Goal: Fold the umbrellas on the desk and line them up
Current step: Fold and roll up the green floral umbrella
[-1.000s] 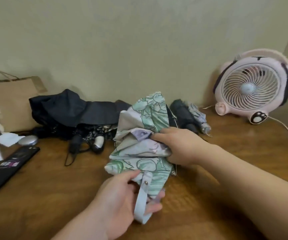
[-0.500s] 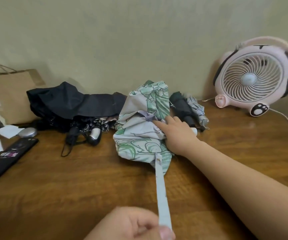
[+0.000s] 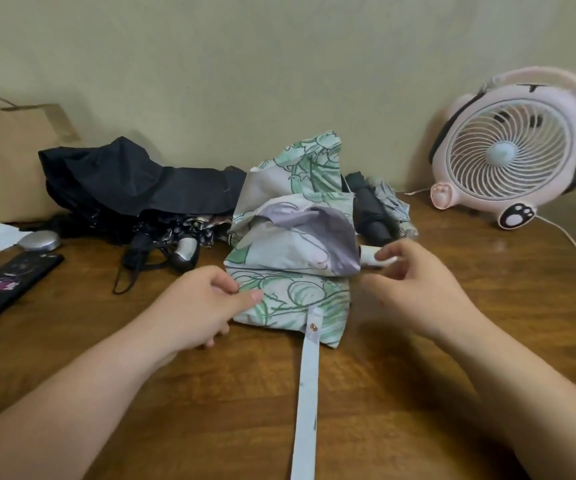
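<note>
indoors, a floral umbrella [image 3: 293, 258] lies on a wooden desk [image 3: 210, 410].

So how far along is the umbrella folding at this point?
Done: a dark rolled umbrella and a grey umbrella lie side by side at the back. In hand: the floral umbrella, loosely bunched, its strap unfastened on the desk; the left hand pinches its fabric, the right hand hovers beside it. Left: the black umbrella heap, not yet folded, and lining up.

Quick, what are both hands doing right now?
Left hand: pinches the cloth of the floral umbrella.
Right hand: open, fingers relaxed, holding nothing, beside the white handle.
</note>
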Demonstrator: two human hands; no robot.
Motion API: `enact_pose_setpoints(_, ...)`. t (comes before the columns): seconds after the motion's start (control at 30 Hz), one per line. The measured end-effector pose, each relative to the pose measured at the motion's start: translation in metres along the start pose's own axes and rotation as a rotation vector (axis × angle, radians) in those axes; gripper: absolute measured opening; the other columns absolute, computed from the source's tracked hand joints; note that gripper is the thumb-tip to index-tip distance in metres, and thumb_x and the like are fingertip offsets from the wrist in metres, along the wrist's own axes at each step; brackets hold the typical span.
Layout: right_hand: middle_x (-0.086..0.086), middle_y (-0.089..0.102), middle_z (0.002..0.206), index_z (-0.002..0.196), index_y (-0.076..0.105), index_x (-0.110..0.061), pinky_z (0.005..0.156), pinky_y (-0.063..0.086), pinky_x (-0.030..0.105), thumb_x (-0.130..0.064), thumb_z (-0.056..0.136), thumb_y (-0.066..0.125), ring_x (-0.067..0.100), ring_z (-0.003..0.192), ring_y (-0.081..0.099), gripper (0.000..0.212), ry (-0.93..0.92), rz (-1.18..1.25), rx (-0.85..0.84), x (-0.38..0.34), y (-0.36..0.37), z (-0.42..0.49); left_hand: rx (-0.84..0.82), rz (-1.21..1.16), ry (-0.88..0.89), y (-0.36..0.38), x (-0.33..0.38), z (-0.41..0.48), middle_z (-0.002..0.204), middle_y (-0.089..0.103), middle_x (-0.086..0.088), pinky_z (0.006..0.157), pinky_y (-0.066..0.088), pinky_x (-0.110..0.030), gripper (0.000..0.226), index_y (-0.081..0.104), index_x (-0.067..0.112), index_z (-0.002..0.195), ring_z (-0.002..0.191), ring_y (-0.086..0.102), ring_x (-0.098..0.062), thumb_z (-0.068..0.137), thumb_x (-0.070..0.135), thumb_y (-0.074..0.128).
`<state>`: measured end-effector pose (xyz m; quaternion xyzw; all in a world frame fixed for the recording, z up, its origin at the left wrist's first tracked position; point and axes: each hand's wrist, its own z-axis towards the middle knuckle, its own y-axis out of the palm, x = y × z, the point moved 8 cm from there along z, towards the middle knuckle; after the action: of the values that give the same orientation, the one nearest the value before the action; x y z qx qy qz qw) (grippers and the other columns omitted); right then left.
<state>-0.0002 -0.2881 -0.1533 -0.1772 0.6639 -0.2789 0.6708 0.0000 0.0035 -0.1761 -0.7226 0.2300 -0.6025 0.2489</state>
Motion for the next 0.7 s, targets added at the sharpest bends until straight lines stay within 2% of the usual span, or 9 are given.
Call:
enact_pose_setpoints(0.07, 0.004, 0.074, 0.082, 0.106, 0.059, -0.024, 0.045, 0.047, 0.027, -0.023, 0.085, 0.08, 0.009, 0.048, 0.062, 0.03, 0.15, 0.081, -0.181, 0.016, 0.025, -0.021, 0.025, 0.048, 0.056, 0.01, -0.002, 0.005, 0.089, 0.07, 0.004, 0.055, 0.049, -0.028, 0.037, 0.066, 0.027, 0.098, 0.071, 0.067, -0.012, 0.079, 0.055, 0.081)
enact_pose_setpoints(0.1, 0.006, 0.073, 0.083, 0.107, 0.059, -0.023, 0.042, 0.045, 0.026, -0.018, 0.085, 0.08, 0.009, 0.045, 0.06, 0.031, 0.16, 0.126, -0.179, 0.017, 0.032, -0.026, 0.063, 0.07, 0.073, 0.011, -0.004, 0.006, 0.088, 0.069, 0.005, 0.058, 0.047, -0.027, 0.034, 0.067, 0.028, 0.095, 0.073, 0.065, -0.011, 0.078, 0.054, 0.082)
enact_pose_setpoints(0.2, 0.011, 0.071, 0.087, 0.114, 0.057, -0.018, 0.039, 0.042, 0.026, -0.004, 0.087, 0.074, 0.017, 0.052, 0.065, 0.035, 0.157, 0.341, -0.103, 0.017, 0.043, -0.026, 0.145, -0.041, 0.097, 0.009, -0.012, 0.008, 0.083, 0.07, 0.004, 0.067, 0.056, -0.039, 0.027, 0.066, 0.029, 0.091, 0.072, 0.067, -0.014, 0.079, 0.046, 0.084)
enact_pose_setpoints(0.27, 0.008, 0.071, 0.084, 0.114, 0.059, -0.018, 0.038, 0.04, 0.024, 0.0, 0.088, 0.073, 0.022, 0.057, 0.066, 0.034, 0.126, 0.386, -0.096, 0.015, 0.046, -0.024, 0.141, -0.1, 0.118, 0.009, -0.015, 0.008, 0.083, 0.073, 0.009, 0.071, 0.059, -0.043, 0.026, 0.063, 0.033, 0.093, 0.069, 0.069, -0.011, 0.081, 0.043, 0.083)
enact_pose_setpoints(0.4, 0.012, 0.062, 0.072, 0.116, 0.063, -0.013, 0.043, 0.039, 0.024, 0.006, 0.094, 0.064, 0.022, 0.049, 0.054, 0.029, 0.016, 0.576, -0.059, 0.002, 0.039, -0.026, 0.127, -0.09, 0.147, 0.009, -0.012, 0.003, 0.093, 0.069, 0.013, 0.064, 0.048, -0.033, 0.032, 0.052, 0.039, 0.098, 0.072, 0.065, -0.007, 0.084, 0.051, 0.078)
enact_pose_setpoints(0.5, 0.026, 0.057, 0.071, 0.096, 0.071, -0.018, 0.043, 0.039, 0.024, 0.004, 0.096, 0.063, 0.023, 0.046, 0.047, 0.023, -0.022, 0.664, 0.021, -0.003, 0.027, -0.029, 0.091, -0.127, 0.159, 0.011, -0.01, 0.002, 0.086, 0.072, 0.013, 0.066, 0.053, -0.035, 0.035, 0.05, 0.039, 0.101, 0.068, 0.067, -0.007, 0.084, 0.054, 0.077)
enact_pose_setpoints(0.57, 0.024, 0.054, 0.064, 0.088, 0.072, -0.02, 0.043, 0.034, 0.024, 0.001, 0.096, 0.063, 0.024, 0.044, 0.046, 0.024, -0.026, 0.634, 0.013, -0.003, 0.029, -0.033, 0.041, -0.196, 0.182, 0.017, -0.005, -0.001, 0.08, 0.074, 0.009, 0.065, 0.054, -0.035, 0.035, 0.05, 0.037, 0.104, 0.06, 0.067, -0.011, 0.086, 0.046, 0.078)
enact_pose_setpoints(0.63, 0.014, 0.06, 0.062, 0.094, 0.071, -0.016, 0.041, 0.028, 0.022, 0.001, 0.095, 0.064, 0.023, 0.039, 0.05, 0.019, 0.029, 0.622, -0.06, 0.001, 0.037, -0.042, 0.002, -0.32, 0.189, 0.024, -0.002, -0.003, 0.081, 0.074, 0.004, 0.057, 0.05, -0.034, 0.036, 0.052, 0.033, 0.109, 0.057, 0.067, -0.019, 0.087, 0.035, 0.08)
enact_pose_setpoints(0.7, 0.009, 0.069, 0.072, 0.108, 0.068, -0.015, 0.035, 0.025, 0.02, 0.003, 0.092, 0.067, 0.027, 0.044, 0.061, 0.025, 0.089, 0.616, -0.182, 0.006, 0.05, -0.054, -0.014, -0.454, 0.159, 0.029, -0.003, -0.004, 0.092, 0.074, 0.005, 0.048, 0.045, -0.033, 0.042, 0.052, 0.032, 0.114, 0.06, 0.071, -0.027, 0.085, 0.026, 0.082)
